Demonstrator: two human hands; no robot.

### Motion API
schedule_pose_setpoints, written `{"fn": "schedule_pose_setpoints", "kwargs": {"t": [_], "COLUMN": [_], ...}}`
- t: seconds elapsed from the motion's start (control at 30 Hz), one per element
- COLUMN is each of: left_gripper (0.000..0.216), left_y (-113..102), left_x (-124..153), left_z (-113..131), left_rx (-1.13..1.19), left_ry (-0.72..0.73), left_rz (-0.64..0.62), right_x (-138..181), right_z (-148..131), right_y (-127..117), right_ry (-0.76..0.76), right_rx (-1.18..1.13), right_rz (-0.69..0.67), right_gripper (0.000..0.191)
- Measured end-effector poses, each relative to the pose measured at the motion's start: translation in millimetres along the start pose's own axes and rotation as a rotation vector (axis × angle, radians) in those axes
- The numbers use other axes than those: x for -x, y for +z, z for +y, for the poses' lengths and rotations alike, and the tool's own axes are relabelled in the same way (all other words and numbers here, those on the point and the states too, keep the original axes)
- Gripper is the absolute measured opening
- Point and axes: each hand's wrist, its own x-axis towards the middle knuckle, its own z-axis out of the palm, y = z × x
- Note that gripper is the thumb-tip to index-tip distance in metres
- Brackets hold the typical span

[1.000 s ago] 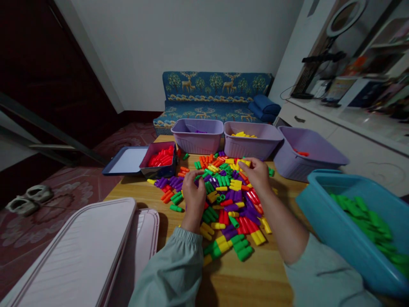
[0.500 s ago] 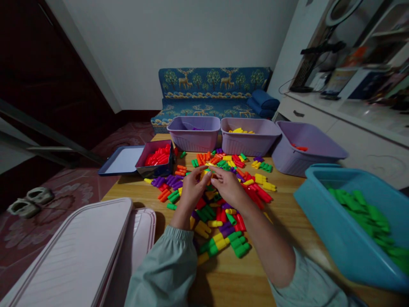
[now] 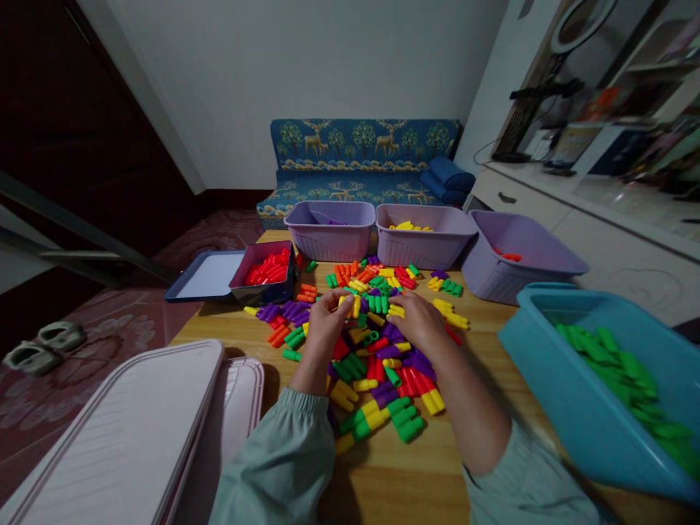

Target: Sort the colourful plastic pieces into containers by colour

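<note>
1. Boxed by colour: red blocks [image 3: 267, 268] in tin [image 3: 261, 295], green blocks [image 3: 615, 364] in turquoise bin [image 3: 569, 386], others in lilac bins [image 3: 331, 242]
2. Mixed pile [image 3: 377, 367] loose on wooden table [image 3: 405, 481]
3. Left hand [image 3: 324, 324] pinches yellow block [image 3: 355, 306] above pile; right hand [image 3: 420, 321] low, grip unclear
4. Hands together half a second ago, now apart

Left hand [image 3: 324, 322] pinches yellow tubular plastic block [image 3: 356, 306]; right hand [image 3: 420, 321] at yellow tubular plastic piece [image 3: 396, 311], grip unclear; multicoloured plastic block pile [image 3: 377, 367] on brown wooden table [image 3: 405, 477].
</note>
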Motion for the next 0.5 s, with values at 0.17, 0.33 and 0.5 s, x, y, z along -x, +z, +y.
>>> {"fn": "schedule_pose_setpoints", "kwargs": {"t": [0.17,0.33,0.5], "left_gripper": [0.048,0.046,0.054], "left_y": [2,5,8], "left_x": [1,1,4], "left_z": [-2,-6,-9], "left_rx": [0.039,0.037,0.054], "left_ry": [-0.028,-0.032,0.005], "left_rz": [-0.030,-0.065,-0.148], "right_x": [2,-4,-2], "right_z": [-1,2,-24], "right_y": [-3,-2,9], "right_ry": [0.106,0.097,0.002], "right_rx": [-0.006,-0.243,-1.001], "right_rz": [-0.019,0.239,0.175], "right_gripper": [0.045,0.024,0.033]}}
